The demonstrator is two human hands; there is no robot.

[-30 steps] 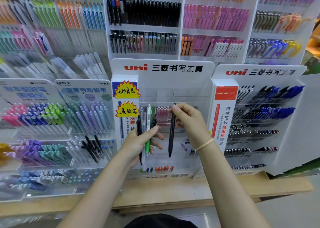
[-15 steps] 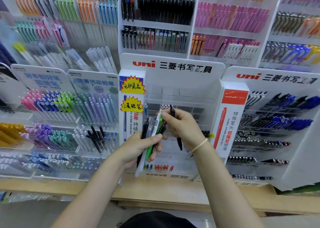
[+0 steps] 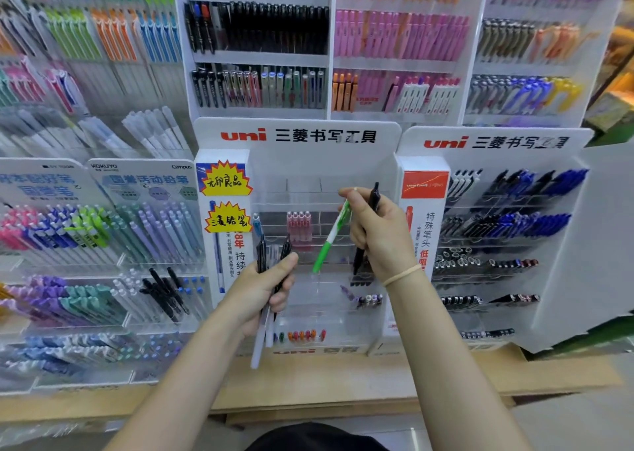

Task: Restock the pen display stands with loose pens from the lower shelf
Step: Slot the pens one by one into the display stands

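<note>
right hand (image 3: 375, 234) grips green pen (image 3: 332, 239) plus black pen (image 3: 374, 198); green pen's long axis tilts tip down-left at the clear display stand (image 3: 308, 207) slots just behind. left hand (image 3: 260, 294) clamps spare pens (image 3: 262, 334), further off

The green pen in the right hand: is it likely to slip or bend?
Probably stiff: the green pen hangs straight though the right hand pinches only its top. It may slip, since a black pen shares that grip. It looks light.
</note>
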